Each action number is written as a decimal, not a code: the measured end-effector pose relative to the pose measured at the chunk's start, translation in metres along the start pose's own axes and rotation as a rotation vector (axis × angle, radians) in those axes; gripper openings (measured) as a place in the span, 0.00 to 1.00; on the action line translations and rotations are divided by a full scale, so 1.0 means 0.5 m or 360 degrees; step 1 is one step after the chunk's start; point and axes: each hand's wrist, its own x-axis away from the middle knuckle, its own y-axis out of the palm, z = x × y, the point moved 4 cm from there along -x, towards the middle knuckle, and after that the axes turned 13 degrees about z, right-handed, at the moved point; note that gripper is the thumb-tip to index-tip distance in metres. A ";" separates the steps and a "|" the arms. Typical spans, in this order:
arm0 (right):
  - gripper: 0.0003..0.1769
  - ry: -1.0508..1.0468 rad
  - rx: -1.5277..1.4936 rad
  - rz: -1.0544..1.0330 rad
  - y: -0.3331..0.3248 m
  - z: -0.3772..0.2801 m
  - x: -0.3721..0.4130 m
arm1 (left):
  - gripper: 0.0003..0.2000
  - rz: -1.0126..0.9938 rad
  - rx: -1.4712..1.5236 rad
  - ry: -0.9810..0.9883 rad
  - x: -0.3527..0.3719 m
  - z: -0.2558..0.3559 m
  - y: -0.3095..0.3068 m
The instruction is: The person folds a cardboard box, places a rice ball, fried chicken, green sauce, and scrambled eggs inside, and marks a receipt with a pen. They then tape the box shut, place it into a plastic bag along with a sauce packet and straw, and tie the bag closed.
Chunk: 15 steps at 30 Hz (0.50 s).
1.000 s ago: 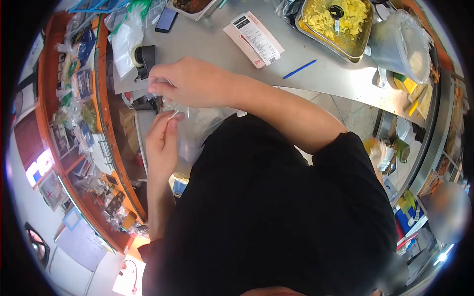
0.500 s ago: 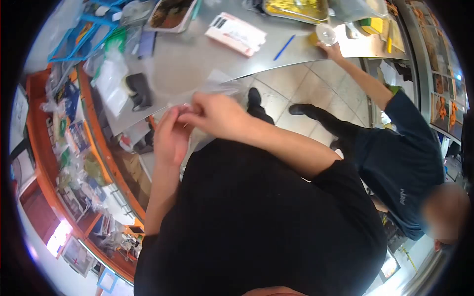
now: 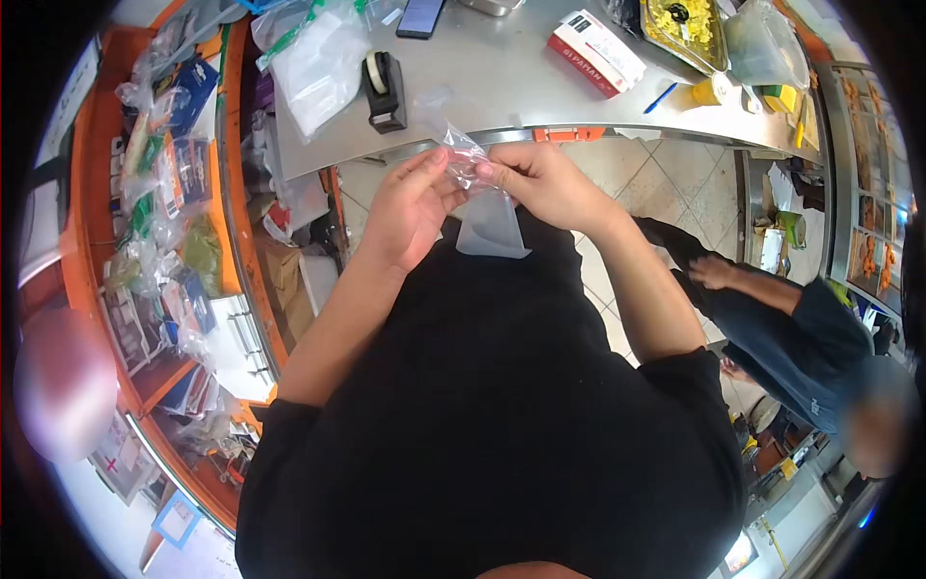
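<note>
A clear plastic bag (image 3: 490,227) is pinched between my two hands, its wider part hanging down in front of my black shirt. My left hand (image 3: 413,207) grips the bag's gathered top with thumb and fingers. From the other side my right hand (image 3: 545,183) pinches the same crumpled part. Just beyond my hands, at the counter's front edge, stands a black tape dispenser (image 3: 386,96) with a roll in it. White plastic bags (image 3: 323,72) lie to its left, and a phone (image 3: 421,16) lies behind it.
On the metal counter (image 3: 482,87) are a red and white box (image 3: 596,53), a blue pen (image 3: 661,97), a tray of yellow food (image 3: 687,34) and a yellow cup (image 3: 712,92). A co-worker (image 3: 801,328) stands at the right. Orange shelves (image 3: 231,174) hold packets at the left.
My view has turned, and the counter items appear shifted. The bag now shows clearly between my hands. The co-worker's hand has left the cup at the counter and is lower down.
</note>
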 end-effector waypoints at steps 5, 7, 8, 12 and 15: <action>0.22 -0.0399 0.0764 0.0291 0.040 -0.048 0.005 | 0.10 0.0128 -0.0179 0.0214 -0.002 0.005 -0.078; 0.24 -0.0093 0.0209 0.0345 0.055 -0.059 0.011 | 0.10 0.0131 -0.0376 0.0373 0.014 0.012 -0.085; 0.26 -0.0076 0.0018 0.0346 0.076 -0.038 0.007 | 0.10 0.0200 -0.0434 0.0408 0.033 0.019 -0.073; 0.23 -0.0280 0.0199 0.0494 0.057 -0.027 -0.006 | 0.11 0.0090 -0.0183 0.0148 0.019 0.026 -0.054; 0.20 -0.0390 0.0422 0.0476 0.014 -0.019 0.005 | 0.11 -0.0048 -0.0195 -0.0049 0.007 0.017 0.000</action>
